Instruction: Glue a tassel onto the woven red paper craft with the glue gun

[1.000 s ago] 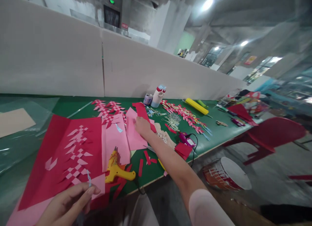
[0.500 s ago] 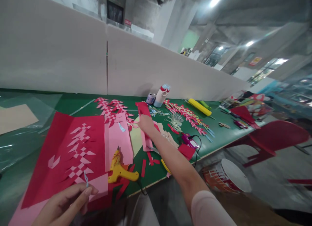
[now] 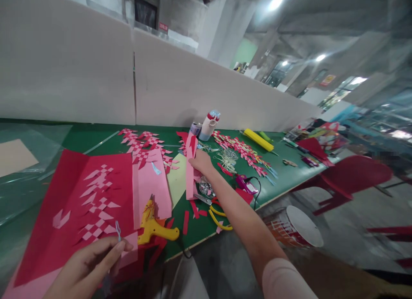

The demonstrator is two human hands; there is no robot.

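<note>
Our right hand (image 3: 201,162) grasps pink sheets (image 3: 189,174) lifted on edge; our left hand (image 3: 85,266) pinches a blue strip (image 3: 118,230). No writing is legible.

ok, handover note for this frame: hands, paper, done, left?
Left hand: pinches a thin blue strip over the red woven sheet.
Right hand: grips a pink sheet, lifted on edge mid-table.
Glue gun lies beside the flat pink paper; scissors near the table edge.
Done: part of the red sheet is woven.
Left: the blue strip isn't placed.
</note>
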